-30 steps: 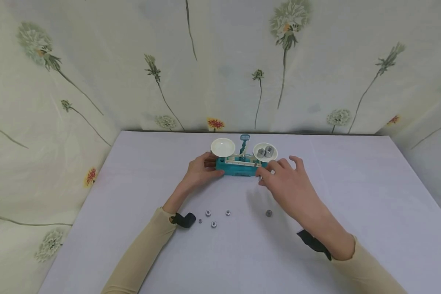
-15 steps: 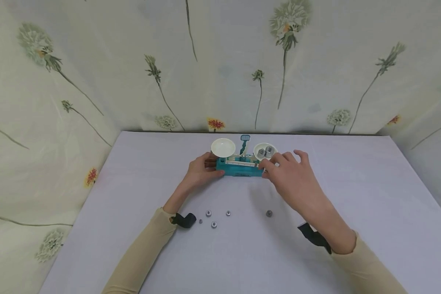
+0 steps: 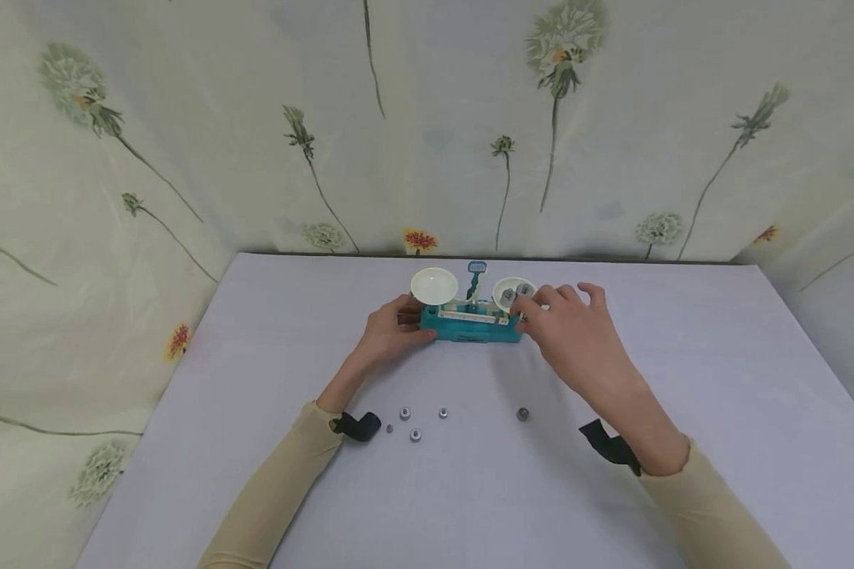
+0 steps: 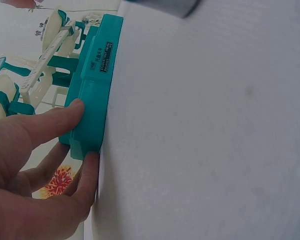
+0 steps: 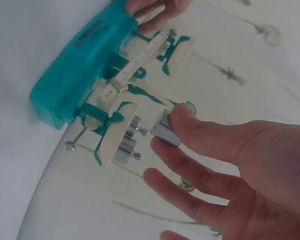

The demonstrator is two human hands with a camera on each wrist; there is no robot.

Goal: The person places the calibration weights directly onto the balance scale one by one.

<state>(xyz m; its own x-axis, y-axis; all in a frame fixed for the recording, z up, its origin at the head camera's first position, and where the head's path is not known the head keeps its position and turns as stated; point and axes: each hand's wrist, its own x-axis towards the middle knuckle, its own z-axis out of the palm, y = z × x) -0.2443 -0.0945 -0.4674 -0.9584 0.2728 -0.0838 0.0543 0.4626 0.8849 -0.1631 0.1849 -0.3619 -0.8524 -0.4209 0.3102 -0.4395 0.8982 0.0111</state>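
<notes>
A teal balance scale (image 3: pixel 470 330) stands near the table's far edge, with a white left pan (image 3: pixel 434 286) and a white right pan (image 3: pixel 500 299). My left hand (image 3: pixel 391 330) grips the base's left end, thumb on the front face and fingers around the end, as the left wrist view shows. Between thumb and index finger, my right hand (image 3: pixel 576 344) pinches a shiny metal weight (image 5: pixel 165 131) close beside the right pan. That pan carries two knobbed metal weights, one of them the lower weight (image 5: pixel 124 152) in the right wrist view. Nothing lies in the left pan.
Several small metal weights lie on the white table (image 3: pixel 292 332) in front of the scale, among them a front weight (image 3: pixel 416 435) and a lone weight (image 3: pixel 523 414) to the right. A flower-patterned cloth (image 3: pixel 427 158) hangs behind the far edge.
My right hand has moved up and slightly right, from the base's front right corner to the right pan, with the weight. The left hand keeps its grip.
</notes>
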